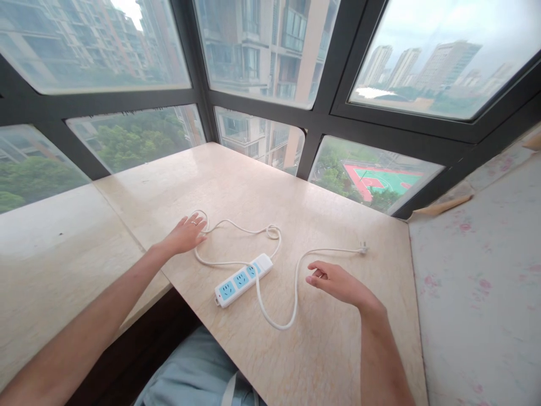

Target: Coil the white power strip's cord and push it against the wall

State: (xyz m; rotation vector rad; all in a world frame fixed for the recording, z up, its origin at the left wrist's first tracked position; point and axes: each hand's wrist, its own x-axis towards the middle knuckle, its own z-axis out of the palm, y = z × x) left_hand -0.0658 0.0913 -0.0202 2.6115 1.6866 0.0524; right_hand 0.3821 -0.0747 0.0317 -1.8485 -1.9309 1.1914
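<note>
Low in the frame, at the near edge, my lap in pale blue cloth (198, 372) sits under the lip of the bench (321, 349), and both forearms reach up over the stone.

A little further in, at centre right, my right hand (338, 282) hovers just above the bench, fingers loosely curled and thumb close to forefinger, holding nothing. A stretch of the white cord (273, 230) runs just beside its fingertips; I cannot tell whether they touch it.

Left of that hand, near the middle of the frame, the power strip (244, 279) lies flat and slantwise, its blue sockets facing up with nothing plugged in.

Further in at centre left, my left hand (186, 234) lies flat and open, fingers slightly spread, resting on the far-left loop of the cord without gripping it.

The cord wanders in loose loops, with a small twist above the strip, and ends at the plug (363, 247), lying free toward the right edge of the bench.

As I judge it, the handling has barely begun: no part of the cord is gathered or lifted, and neither hand has a grip.

Right of the bench lies a flowered mattress (477, 270). Beyond, across the top of the frame, the window (270, 51) looks onto tower blocks and trees.
</note>
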